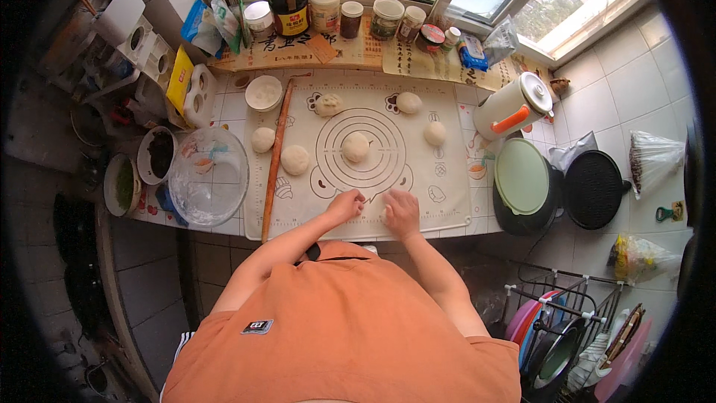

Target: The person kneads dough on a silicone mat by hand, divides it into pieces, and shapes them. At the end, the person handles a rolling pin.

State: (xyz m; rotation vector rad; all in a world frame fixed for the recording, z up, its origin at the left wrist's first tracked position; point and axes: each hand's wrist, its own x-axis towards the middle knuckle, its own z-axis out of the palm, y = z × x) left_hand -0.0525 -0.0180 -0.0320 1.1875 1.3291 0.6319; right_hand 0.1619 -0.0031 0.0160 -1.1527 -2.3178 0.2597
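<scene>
My left hand is over the near edge of a printed silicone pastry mat, its fingers curled; whether anything is between them I cannot tell. To its right my right hand is bent over the mat, with a small pale bit near the thumb. Beyond both hands a ball of dough lies at the centre of the printed circles. Several more dough pieces lie around it, among them a round one and a lumpy one. A long wooden rolling pin lies along the mat's left side.
A large clear bowl dusted with flour stands left of the mat, beside bowls of dark filling and chopped greens. A small white bowl sits at the back left. At the right are a white jug and a black appliance with a green plate.
</scene>
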